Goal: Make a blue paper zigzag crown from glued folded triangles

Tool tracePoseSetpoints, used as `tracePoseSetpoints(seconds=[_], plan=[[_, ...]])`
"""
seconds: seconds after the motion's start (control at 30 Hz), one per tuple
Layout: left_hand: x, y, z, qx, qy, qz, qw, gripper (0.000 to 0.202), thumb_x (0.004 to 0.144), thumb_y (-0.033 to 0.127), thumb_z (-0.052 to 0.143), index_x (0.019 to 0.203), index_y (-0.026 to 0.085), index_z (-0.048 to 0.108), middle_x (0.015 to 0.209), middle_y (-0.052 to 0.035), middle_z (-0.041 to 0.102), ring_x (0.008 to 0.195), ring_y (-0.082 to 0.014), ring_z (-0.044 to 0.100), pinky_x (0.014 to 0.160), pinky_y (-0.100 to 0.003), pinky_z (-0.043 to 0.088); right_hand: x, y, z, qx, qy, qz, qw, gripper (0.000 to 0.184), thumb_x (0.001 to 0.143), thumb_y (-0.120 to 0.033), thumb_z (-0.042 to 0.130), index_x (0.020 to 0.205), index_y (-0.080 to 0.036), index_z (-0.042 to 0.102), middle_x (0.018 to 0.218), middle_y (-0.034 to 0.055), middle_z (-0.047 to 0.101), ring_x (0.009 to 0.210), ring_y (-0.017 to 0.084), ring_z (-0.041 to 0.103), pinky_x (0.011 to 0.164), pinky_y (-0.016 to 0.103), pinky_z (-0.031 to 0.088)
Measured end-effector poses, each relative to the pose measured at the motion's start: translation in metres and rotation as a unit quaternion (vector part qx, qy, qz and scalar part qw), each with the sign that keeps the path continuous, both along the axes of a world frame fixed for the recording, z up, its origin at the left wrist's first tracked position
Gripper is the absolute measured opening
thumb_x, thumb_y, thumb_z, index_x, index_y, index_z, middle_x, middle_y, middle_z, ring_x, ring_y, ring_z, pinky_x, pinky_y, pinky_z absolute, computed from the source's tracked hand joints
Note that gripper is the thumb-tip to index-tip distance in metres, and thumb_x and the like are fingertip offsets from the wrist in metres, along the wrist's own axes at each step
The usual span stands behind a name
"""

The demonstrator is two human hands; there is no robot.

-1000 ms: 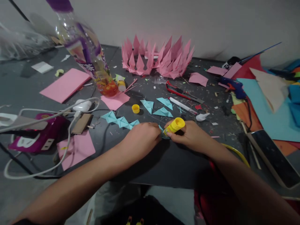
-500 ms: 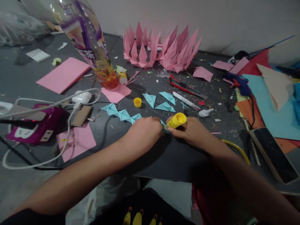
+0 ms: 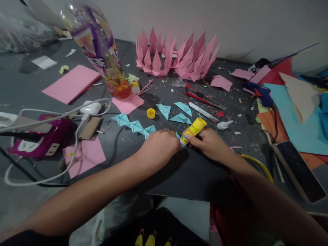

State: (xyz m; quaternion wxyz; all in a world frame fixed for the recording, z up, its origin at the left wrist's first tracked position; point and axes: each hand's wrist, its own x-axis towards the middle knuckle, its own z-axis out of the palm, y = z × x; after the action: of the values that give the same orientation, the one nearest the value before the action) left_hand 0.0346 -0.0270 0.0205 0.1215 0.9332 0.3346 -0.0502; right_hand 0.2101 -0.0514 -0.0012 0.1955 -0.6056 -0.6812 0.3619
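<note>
My right hand grips a yellow glue stick, tip down on a small blue folded paper piece near the table's front edge. My left hand is closed over that same blue piece, which is mostly hidden between the two hands. A chain of joined blue folded pieces lies just left of my left hand. Three loose blue folded pieces and the glue stick's yellow cap lie just beyond the hands.
A pink spiky paper ring stands at the back. A plastic bottle, pink paper sheets, a magenta power strip with white cables, a red cutter, a blue glue gun, coloured paper and a phone surround the dark table.
The glue stick has tilted more upright, its tip pressed down on the blue piece. Both hands stay in nearly the same place; the view shifted slightly.
</note>
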Motion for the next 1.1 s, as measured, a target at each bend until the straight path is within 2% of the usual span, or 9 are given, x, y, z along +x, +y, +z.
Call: tracePoseSetpoints(seconds=[0.1, 0.33, 0.5, 0.63, 0.77, 0.87, 0.93, 1.0, 1.1], plan=[[0.000, 0.000, -0.001, 0.007, -0.002, 0.003, 1.000, 0.018, 0.085, 0.025, 0.057, 0.077, 0.012, 0.067, 0.079, -0.0073, 0.066, 0.081, -0.0251, 0.065, 0.065, -0.031, 0.049, 0.000, 0.000, 0.001, -0.012, 0.013, 0.003, 1.000, 0.036, 0.081, -0.044, 0.047, 0.058, -0.017, 0.052, 0.054, -0.0012, 0.052, 0.051, 0.012, 0.046, 0.050, 0.024, 0.034], [0.000, 0.001, -0.001, 0.017, 0.000, 0.006, 1.000, 0.018, 0.084, 0.026, 0.059, 0.078, 0.011, 0.068, 0.079, -0.0080, 0.067, 0.076, -0.0233, 0.065, 0.064, -0.030, 0.049, 0.003, -0.002, 0.001, -0.013, 0.021, 0.001, 1.000, 0.036, 0.082, -0.045, 0.046, 0.064, -0.016, 0.056, 0.059, 0.0003, 0.055, 0.056, 0.013, 0.049, 0.054, 0.025, 0.036], [0.000, 0.001, -0.001, 0.009, -0.005, 0.018, 1.000, 0.019, 0.084, 0.028, 0.058, 0.078, 0.012, 0.068, 0.079, -0.0077, 0.068, 0.076, -0.0224, 0.066, 0.063, -0.028, 0.048, 0.001, -0.001, 0.005, 0.029, -0.052, 0.058, 0.996, 0.030, 0.081, -0.041, 0.047, 0.075, -0.016, 0.062, 0.069, 0.0036, 0.063, 0.065, 0.016, 0.055, 0.061, 0.027, 0.038], [-0.001, 0.002, -0.001, 0.020, 0.002, 0.010, 1.000, 0.017, 0.083, 0.025, 0.059, 0.077, 0.013, 0.068, 0.078, -0.0071, 0.068, 0.073, -0.0206, 0.066, 0.060, -0.026, 0.048, 0.000, -0.001, 0.010, 0.029, -0.110, 0.084, 0.990, 0.027, 0.079, -0.040, 0.050, 0.072, -0.017, 0.061, 0.063, 0.0017, 0.060, 0.057, 0.013, 0.051, 0.055, 0.025, 0.033], [-0.002, 0.003, 0.000, 0.002, -0.001, 0.033, 0.999, 0.020, 0.085, 0.028, 0.057, 0.080, 0.012, 0.068, 0.080, -0.0082, 0.068, 0.074, -0.0222, 0.066, 0.063, -0.028, 0.049, 0.002, -0.002, 0.013, 0.034, -0.085, 0.085, 0.992, 0.025, 0.079, -0.037, 0.049, 0.069, -0.016, 0.059, 0.059, 0.0000, 0.056, 0.055, 0.012, 0.048, 0.054, 0.025, 0.032], [-0.003, 0.005, -0.002, -0.007, -0.022, 0.029, 0.999, 0.019, 0.086, 0.029, 0.056, 0.082, 0.013, 0.067, 0.082, -0.0081, 0.068, 0.077, -0.0239, 0.066, 0.065, -0.031, 0.050, 0.007, -0.004, 0.016, 0.055, 0.003, 0.027, 0.998, 0.023, 0.077, -0.037, 0.052, 0.072, -0.017, 0.061, 0.059, -0.0005, 0.056, 0.054, 0.012, 0.050, 0.054, 0.025, 0.037], [-0.004, 0.006, -0.003, -0.015, -0.036, 0.024, 0.999, 0.019, 0.085, 0.030, 0.057, 0.082, 0.014, 0.067, 0.082, -0.0077, 0.068, 0.077, -0.0244, 0.066, 0.065, -0.032, 0.050, 0.012, -0.006, 0.020, 0.090, 0.087, -0.042, 0.991, 0.023, 0.078, -0.038, 0.054, 0.084, -0.018, 0.063, 0.060, -0.0011, 0.057, 0.052, 0.011, 0.050, 0.051, 0.024, 0.039], [-0.004, 0.008, -0.003, -0.025, -0.048, 0.024, 0.998, 0.018, 0.084, 0.029, 0.058, 0.081, 0.014, 0.067, 0.082, -0.0075, 0.068, 0.076, -0.0238, 0.066, 0.065, -0.031, 0.049, 0.020, -0.005, 0.025, 0.147, 0.148, -0.114, 0.971, 0.029, 0.080, -0.036, 0.054, 0.103, -0.020, 0.060, 0.065, -0.0010, 0.060, 0.051, 0.011, 0.050, 0.050, 0.025, 0.042], [-0.006, 0.010, -0.003, -0.043, -0.070, 0.030, 0.996, 0.014, 0.083, 0.025, 0.060, 0.080, 0.015, 0.069, 0.081, -0.0064, 0.069, 0.074, -0.0212, 0.066, 0.064, -0.029, 0.048, 0.043, 0.003, 0.027, 0.262, 0.148, -0.193, 0.934, 0.041, 0.083, -0.029, 0.051, 0.124, -0.025, 0.047, 0.086, 0.0034, 0.064, 0.065, 0.014, 0.058, 0.058, 0.028, 0.048]])
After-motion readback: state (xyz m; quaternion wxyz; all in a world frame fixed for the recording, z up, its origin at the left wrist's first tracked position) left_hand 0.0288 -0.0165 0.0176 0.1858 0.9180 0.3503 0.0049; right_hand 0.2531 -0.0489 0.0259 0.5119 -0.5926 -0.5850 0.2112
